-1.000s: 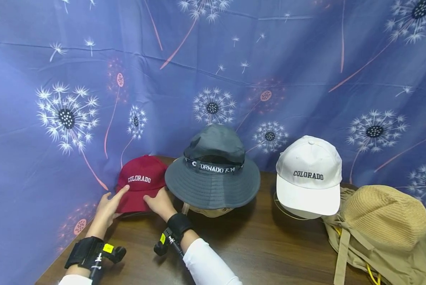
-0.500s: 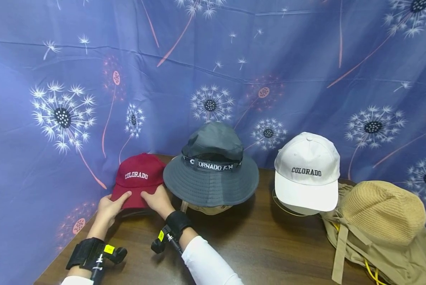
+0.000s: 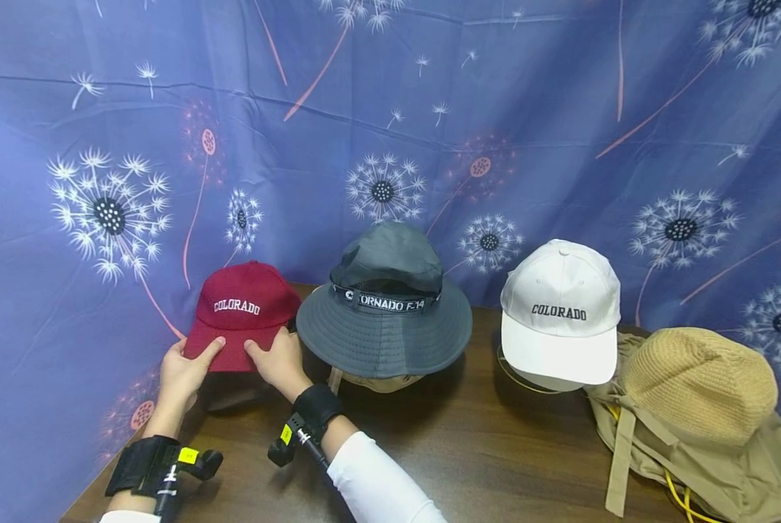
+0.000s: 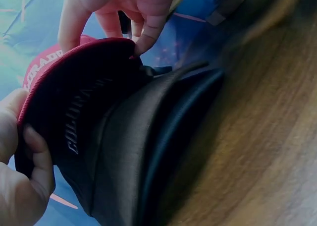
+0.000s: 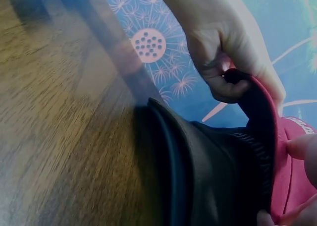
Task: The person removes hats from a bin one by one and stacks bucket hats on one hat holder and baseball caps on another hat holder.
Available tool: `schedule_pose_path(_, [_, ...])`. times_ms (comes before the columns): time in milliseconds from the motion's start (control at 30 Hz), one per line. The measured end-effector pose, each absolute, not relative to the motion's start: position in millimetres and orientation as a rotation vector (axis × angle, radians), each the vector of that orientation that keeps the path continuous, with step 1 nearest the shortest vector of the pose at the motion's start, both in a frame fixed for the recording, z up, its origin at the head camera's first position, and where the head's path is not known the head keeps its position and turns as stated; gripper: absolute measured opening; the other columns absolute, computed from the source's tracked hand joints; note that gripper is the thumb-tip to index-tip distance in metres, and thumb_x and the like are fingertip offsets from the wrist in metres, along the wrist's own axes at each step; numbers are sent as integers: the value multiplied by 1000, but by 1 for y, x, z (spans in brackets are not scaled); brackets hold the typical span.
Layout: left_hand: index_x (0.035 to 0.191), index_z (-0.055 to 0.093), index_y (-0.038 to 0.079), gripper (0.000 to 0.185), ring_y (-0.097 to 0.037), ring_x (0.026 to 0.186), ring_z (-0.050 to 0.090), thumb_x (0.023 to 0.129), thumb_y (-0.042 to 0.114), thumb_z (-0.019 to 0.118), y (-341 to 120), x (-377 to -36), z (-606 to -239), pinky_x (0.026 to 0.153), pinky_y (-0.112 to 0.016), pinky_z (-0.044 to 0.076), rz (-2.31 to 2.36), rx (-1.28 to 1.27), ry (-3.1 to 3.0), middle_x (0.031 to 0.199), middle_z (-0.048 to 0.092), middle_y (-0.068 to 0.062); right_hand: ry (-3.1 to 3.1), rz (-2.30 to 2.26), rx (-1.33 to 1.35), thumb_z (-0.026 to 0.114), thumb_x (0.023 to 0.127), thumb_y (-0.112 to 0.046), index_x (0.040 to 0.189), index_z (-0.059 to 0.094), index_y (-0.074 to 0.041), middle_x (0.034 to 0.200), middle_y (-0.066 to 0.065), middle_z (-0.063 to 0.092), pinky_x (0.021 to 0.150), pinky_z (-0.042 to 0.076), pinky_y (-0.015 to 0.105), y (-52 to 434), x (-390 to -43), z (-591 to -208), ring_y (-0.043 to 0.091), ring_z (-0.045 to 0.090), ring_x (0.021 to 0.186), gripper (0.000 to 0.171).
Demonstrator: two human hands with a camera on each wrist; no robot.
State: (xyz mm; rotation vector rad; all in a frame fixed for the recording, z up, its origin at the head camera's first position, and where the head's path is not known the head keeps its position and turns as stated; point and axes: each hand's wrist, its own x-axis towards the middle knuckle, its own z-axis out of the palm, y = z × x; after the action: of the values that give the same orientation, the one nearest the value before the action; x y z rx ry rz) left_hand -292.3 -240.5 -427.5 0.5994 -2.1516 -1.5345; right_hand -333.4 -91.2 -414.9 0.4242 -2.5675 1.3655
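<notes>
Pinching a peaked red cloth cap [image 3: 249, 294], left hand [image 3: 184, 370], right hand [image 3: 281, 363], fingers holding its brim, grey wide-brimmed cloth hat [image 3: 386, 261] at three o'clock

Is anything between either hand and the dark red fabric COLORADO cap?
Nothing visible: the left hand and right hand both pinch the red cap directly by its brim. The dark grey wide-brimmed hat sits just right; a dark lettered cap is underneath, neither intervening.

Near the back left corner of the table [image 3: 468, 450] we read COLORADO on the red cap [image 3: 246, 305] and blurry COLORA on the dark cap [image 4: 121, 141] below. Along the back edge, the grey hat [image 3: 385, 305] says TORNADO F-14, the white cap [image 3: 560, 316] COLORADO.
</notes>
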Motion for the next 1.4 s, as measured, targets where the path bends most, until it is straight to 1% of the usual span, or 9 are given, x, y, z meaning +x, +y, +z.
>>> schedule_pose_path(167, [142,37,-2,78,12,66,47,87,46,65,-241,-290,-419,58,-6,45,-1559,606,-2108,121,53,-12,-2547,1374,400,71,83,-40,130,52,-2,115,14,53,93,49,32,-94,-327,-406,24,54,109,63])
schedule_pose_path(267, [141,40,2,73,12,68,47,86,42,67,-241,-288,-414,59,-5,45,-1577,616,-2032,112,54,-2,-2536,1393,408,70,84,-40,137,46,-1,121,14,49,98,47,34,-95,-323,-400,26,53,115,70])
schedule_pose_path(400, [135,45,5,64,12,70,50,85,35,71,-239,-284,-405,60,-5,46,-1598,593,-1922,95,49,16,-2536,1448,411,68,85,-41,141,43,-2,123,12,46,97,46,34,-97,-318,-394,24,49,117,72])
schedule_pose_path(567, [133,44,6,61,11,73,52,84,29,73,-238,-279,-398,62,-4,46,-1662,549,-1825,91,50,19,-2528,1473,408,68,85,-41,141,44,-3,122,10,45,94,45,31,-98,-314,-389,21,46,115,72])
schedule_pose_path(733, [134,42,9,62,7,79,54,82,18,75,-235,-271,-396,62,-3,48,-1799,477,-1632,95,52,15,-2483,1483,472,69,85,-40,138,47,-5,120,8,45,90,45,28,-97,-305,-384,17,43,113,67])
schedule_pose_path(900, [125,45,15,55,1,87,56,80,6,75,-223,-260,-386,64,-5,50,-1875,370,-1383,100,54,9,-2428,1497,566,68,85,-39,139,46,-9,124,5,44,86,44,24,-92,-294,-373,12,40,114,65])
schedule_pose_path(1000, [123,48,13,54,-3,90,58,79,0,74,-214,-253,-379,67,-7,52,-1881,292,-1257,103,57,6,-2394,1507,612,67,86,-39,141,44,-10,128,4,43,87,43,22,-87,-289,-364,10,38,115,67])
schedule_pose_path(1167, [126,47,9,56,-8,94,59,78,-7,72,-195,-242,-370,68,-10,54,-1884,174,-1124,107,58,0,-2324,1530,671,68,85,-36,143,41,-8,131,5,42,92,45,23,-72,-279,-351,11,39,118,69])
schedule_pose_path(1400, [137,38,7,67,-13,106,56,80,-7,70,-163,-226,-358,72,-11,56,-1853,69,-1144,118,54,-2,-2197,1605,760,70,85,-33,144,40,-6,135,7,41,92,45,21,-37,-267,-336,12,42,117,72])
